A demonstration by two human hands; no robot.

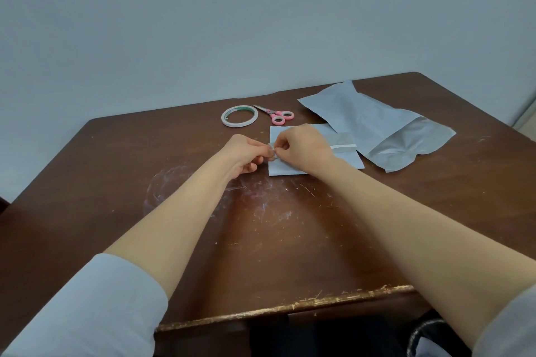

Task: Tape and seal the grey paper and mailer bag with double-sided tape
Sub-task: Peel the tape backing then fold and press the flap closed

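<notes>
1. The left hand and right hand meet fingertip to fingertip. Both have curled fingers and pinch a small pale scrap between them; I cannot tell whether it is tape or backing.
2. The right hand lies over the grey paper, which rests flat near the middle of the tabletop. The scrap is at the paper's left edge.
3. A white tape strip crosses the right part of the paper.
4. The mailer bag lies crumpled toward the far right corner, right up against the paper.
5. The tape roll and pink-handled scissors lie side by side near the far edge, just beyond the paper.
</notes>
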